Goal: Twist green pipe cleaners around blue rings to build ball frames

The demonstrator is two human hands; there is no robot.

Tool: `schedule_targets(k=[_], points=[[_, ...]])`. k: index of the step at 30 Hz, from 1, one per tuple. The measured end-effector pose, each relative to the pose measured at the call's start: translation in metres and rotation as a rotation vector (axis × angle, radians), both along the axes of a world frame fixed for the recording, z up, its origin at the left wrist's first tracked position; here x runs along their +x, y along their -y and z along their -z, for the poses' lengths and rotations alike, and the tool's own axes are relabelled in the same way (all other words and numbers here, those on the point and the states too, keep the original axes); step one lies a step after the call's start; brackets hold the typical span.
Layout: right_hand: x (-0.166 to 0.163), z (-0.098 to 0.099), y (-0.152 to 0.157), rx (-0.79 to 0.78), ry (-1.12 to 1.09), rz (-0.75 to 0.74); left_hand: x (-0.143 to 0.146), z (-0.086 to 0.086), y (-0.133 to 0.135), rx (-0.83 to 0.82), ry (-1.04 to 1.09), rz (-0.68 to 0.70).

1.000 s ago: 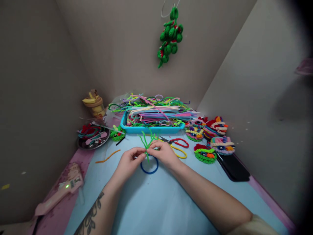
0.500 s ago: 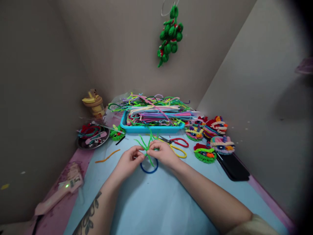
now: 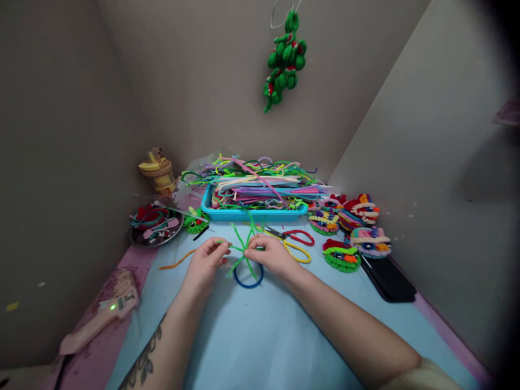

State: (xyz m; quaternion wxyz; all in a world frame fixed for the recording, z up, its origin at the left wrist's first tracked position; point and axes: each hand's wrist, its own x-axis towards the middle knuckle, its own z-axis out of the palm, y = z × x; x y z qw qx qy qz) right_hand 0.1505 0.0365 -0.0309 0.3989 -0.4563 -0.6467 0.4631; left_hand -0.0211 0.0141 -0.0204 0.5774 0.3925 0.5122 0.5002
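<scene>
Between my hands is a star-like bunch of light green pipe cleaners [image 3: 240,265], its several arms spreading from a crossing point. My right hand [image 3: 270,253] pinches the bunch near that centre. With thumb and index finger, my left hand [image 3: 211,253] grips the end of one arm that points left. Below the bunch, a dark blue ring [image 3: 248,286] lies on the light blue table cover. An orange pipe cleaner [image 3: 176,263] lies just left of my left hand, partly hidden by it. Scissors [image 3: 299,236] with red and yellow handles lie beyond my right hand.
A blue tray [image 3: 260,215] heaped with colourful pipe cleaners stands at the back. Fuzzy bird-face pieces [image 3: 342,255] and a black phone [image 3: 388,279] lie right. At left are a metal bowl [image 3: 156,238], a yellow cup [image 3: 157,174] and a pink glue gun [image 3: 101,322] with a lit green light.
My left hand has moved left from the centre of the green bunch to the tip of one arm. The arms now spread more widely. My right hand stays at the centre.
</scene>
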Motion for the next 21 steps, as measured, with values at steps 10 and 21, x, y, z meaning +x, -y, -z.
schedule_targets(k=[10, 21], points=[[-0.0010, -0.0024, 0.0020, -0.063, 0.068, -0.055, 0.0101, 0.0075, 0.0027, 0.129, -0.331, 0.258], [0.0082, -0.0046, -0.0040, -0.139, -0.054, -0.133, 0.0095, 0.0058, 0.0031, 0.061, -0.292, 0.243]])
